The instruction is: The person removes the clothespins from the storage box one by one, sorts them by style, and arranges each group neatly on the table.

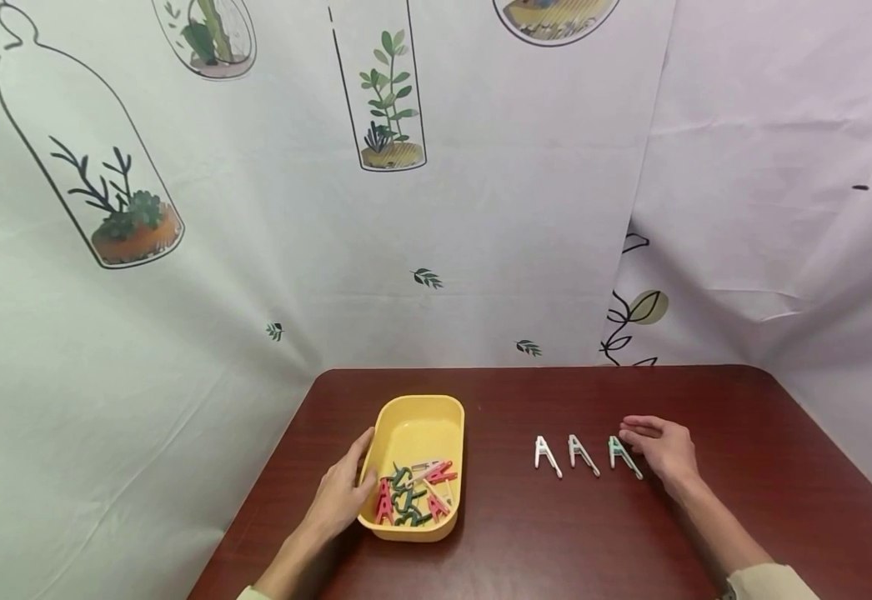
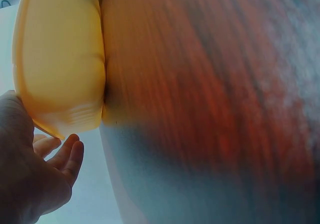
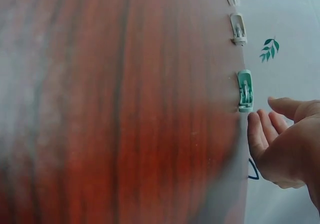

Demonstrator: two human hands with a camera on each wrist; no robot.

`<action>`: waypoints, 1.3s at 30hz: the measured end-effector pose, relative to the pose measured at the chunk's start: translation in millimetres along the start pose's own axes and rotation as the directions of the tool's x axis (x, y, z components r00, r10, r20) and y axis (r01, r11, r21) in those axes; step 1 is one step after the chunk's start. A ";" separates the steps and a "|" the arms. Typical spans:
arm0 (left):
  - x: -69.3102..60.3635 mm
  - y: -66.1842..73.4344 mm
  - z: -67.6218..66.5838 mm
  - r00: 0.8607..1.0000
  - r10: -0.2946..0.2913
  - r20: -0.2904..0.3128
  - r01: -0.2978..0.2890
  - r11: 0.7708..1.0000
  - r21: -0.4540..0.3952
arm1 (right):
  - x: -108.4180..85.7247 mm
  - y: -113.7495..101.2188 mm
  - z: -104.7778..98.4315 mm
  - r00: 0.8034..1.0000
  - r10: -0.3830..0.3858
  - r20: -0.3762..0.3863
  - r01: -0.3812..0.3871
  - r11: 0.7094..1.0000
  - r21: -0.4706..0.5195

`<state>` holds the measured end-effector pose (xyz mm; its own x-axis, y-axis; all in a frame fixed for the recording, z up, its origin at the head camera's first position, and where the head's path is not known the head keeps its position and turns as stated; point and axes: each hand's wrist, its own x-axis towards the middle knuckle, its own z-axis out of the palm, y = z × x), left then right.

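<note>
My left hand [image 1: 342, 492] grips the left side of a yellow plastic tub [image 1: 419, 406], thumb over the rim and fingers outside. In the left wrist view the tub's outer wall [image 2: 60, 54] rises beside the hand. Red clothespins [image 1: 384, 502], a pale pink one and several dark green clips [image 1: 403, 498] lie at the tub's near end. On the table, two white clothespins [image 1: 547, 456] [image 1: 583, 455] and a green one [image 1: 622, 457] form a row. Beside the green clothespin [image 3: 245, 91] is my right hand [image 1: 661, 450], holding nothing, its fingers loosely bent.
The dark red-brown table [image 1: 556, 542] carries everything, with its back edge against a white cloth [image 1: 481, 250] printed with plants in jars. More of this cloth hangs at the left and right sides.
</note>
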<state>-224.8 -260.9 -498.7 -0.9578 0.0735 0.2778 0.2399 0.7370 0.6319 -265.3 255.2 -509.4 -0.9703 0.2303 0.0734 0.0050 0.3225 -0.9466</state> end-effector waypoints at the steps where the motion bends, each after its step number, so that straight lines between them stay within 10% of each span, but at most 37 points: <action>1: -0.1 0.0 0.1 1.000 0.000 -0.001 0.000 1.000 0.001 | 0.2 -0.5 -0.5 1.000 -0.004 -0.008 0.005 1.000 0.015; 20: 0.0 -3.0 1.6 0.999 0.031 -0.014 -0.031 0.999 0.019 | 7.3 -14.8 2.9 0.989 -0.145 0.033 0.133 0.961 0.243; 39: 0.4 -3.8 0.9 0.999 0.033 -0.013 -0.033 0.999 0.009 | 4.1 -46.8 81.8 0.945 -0.259 0.200 0.176 0.918 0.356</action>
<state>-226.2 -263.0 -501.6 -0.9474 0.0891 0.3074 0.2694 0.7404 0.6158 -289.2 166.0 -490.5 -0.9666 -0.0499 0.2515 -0.2522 0.0091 -0.9676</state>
